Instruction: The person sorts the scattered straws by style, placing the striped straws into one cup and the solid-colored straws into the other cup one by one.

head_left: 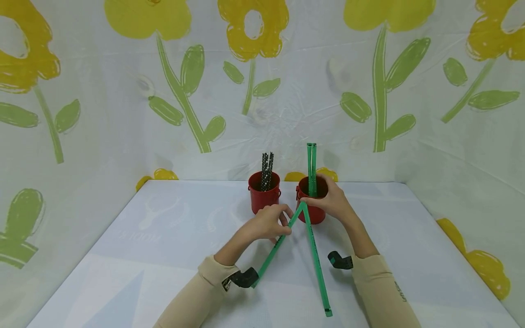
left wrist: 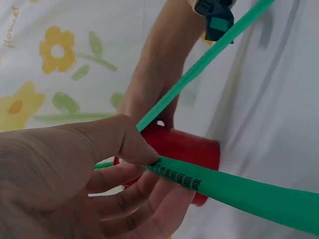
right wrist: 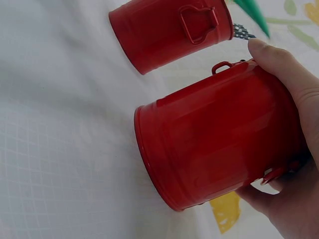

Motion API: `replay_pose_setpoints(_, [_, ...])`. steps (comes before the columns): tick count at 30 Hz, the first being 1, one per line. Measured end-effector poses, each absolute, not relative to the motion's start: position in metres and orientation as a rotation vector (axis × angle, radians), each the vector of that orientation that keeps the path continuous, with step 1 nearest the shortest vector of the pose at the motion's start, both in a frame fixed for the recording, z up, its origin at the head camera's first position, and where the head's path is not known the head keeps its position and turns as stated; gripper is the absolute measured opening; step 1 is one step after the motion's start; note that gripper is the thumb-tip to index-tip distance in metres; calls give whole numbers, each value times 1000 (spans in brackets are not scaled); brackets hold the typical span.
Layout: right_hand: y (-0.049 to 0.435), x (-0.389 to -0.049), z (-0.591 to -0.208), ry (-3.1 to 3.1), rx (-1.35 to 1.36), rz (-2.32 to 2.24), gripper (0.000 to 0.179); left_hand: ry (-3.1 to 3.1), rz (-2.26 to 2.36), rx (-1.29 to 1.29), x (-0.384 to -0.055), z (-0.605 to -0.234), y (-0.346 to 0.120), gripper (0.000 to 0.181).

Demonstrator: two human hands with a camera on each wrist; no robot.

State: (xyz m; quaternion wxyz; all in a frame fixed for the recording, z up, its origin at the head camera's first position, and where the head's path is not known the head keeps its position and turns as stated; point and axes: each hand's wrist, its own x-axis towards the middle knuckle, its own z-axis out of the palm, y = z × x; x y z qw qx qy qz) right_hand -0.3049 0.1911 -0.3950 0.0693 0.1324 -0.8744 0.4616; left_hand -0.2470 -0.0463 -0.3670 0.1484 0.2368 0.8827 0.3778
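In the head view my left hand (head_left: 268, 223) pinches a flat green strip (head_left: 270, 257) with black lettering, between thumb and fingers. The strip slants down toward my left wrist. A second green length (head_left: 316, 264) runs from the same peak at the bucket's front toward the table's near side. My right hand (head_left: 330, 200) grips the right red bucket (head_left: 313, 216) near its rim, the thumb on one side and fingers round the other. Upright green strips (head_left: 311, 164) stand inside that bucket. In the left wrist view the lettered strip (left wrist: 239, 196) passes through my left fingers.
The left red bucket (head_left: 259, 200) stands beside the right one and holds several black-and-white patterned sticks (head_left: 266, 171). A white table (head_left: 172, 255) lies under everything. Behind it hangs a flower-printed curtain (head_left: 303, 91), with side panels at left and right.
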Motion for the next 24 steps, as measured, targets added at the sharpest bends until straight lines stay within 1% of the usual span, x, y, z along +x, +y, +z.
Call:
replay_pose_setpoints(4, [192, -305, -395, -2627, 404, 1366, 87, 2523, 1165, 731, -246, -362, -48, 31])
replay_pose_setpoints(9, [190, -303, -394, -2631, 395, 1393, 90, 2540, 1282, 807, -247, -357, -48, 36])
replay_pose_setpoints(16, [190, -303, -395, -2629, 387, 1444, 89, 2605, 1434, 897, -257, -351, -43, 37])
replay_pose_setpoints(24, [189, -301, -393, -2641, 378, 1444, 88, 2632, 1569, 991, -271, -326, -35, 36])
